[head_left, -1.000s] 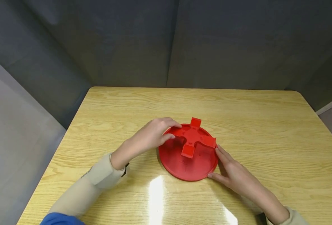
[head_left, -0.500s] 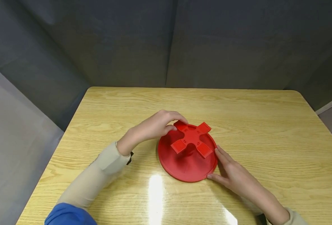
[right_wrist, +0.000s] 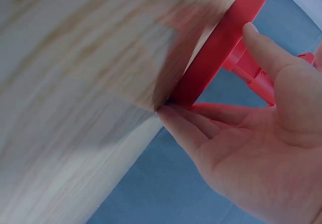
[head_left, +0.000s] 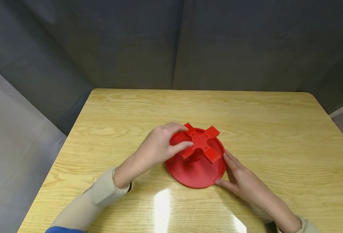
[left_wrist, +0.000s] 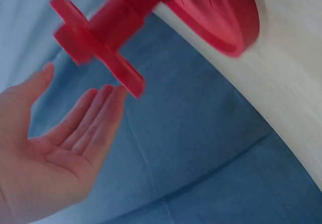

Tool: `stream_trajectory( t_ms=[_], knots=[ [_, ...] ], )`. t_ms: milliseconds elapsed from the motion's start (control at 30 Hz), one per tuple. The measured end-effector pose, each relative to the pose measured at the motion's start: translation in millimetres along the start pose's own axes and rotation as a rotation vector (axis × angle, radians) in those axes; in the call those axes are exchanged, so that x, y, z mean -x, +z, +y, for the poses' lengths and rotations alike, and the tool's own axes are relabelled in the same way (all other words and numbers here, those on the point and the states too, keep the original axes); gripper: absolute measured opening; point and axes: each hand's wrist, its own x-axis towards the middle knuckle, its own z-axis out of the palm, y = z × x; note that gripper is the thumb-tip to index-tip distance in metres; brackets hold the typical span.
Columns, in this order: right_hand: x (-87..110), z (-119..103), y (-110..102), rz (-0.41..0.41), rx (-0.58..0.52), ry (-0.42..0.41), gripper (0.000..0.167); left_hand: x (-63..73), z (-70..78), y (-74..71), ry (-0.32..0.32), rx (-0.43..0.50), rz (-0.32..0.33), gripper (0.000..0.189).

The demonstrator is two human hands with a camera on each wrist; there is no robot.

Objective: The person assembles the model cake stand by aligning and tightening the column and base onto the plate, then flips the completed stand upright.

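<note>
A red cross-shaped top [head_left: 199,141] with several flat, number-marked arms sits above a round red base [head_left: 193,176]. In the left wrist view, a red stem [left_wrist: 115,25] joins the two. My left hand [head_left: 156,142] is at the left side of the cross, palm facing it. Its fingers are loosely extended, and the fingertips are at the end of one arm, touching or nearly touching it. My right hand [head_left: 244,179] holds the rim of the base from the right, thumb and fingers spread along the edge, as the right wrist view also shows.
Beneath the base is a light wood-grain table [head_left: 124,106] with rounded far corners. Dark cloth [head_left: 232,45] hangs behind it, and a grey panel [head_left: 11,155] stands to the left. Light glares off the table's near side.
The cross has turned on its stem, its arms now lying diagonally. My left hand moved up and right, then back down toward the near-left arm. My right hand has stayed at the rim.
</note>
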Motion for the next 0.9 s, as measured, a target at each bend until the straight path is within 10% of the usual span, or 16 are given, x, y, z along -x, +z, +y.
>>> stream_trajectory(
  t_ms=[233,900],
  knots=[
    [0.6,0,0,0.003,0.002,-0.006,0.092,13.8,10.5,10.1,-0.081,-0.065,-0.107,0.051],
    [0.7,-1,-1,0.005,0.050,-0.016,0.090,11.7,12.0,9.3,-0.011,-0.051,-0.156,0.040]
  ],
)
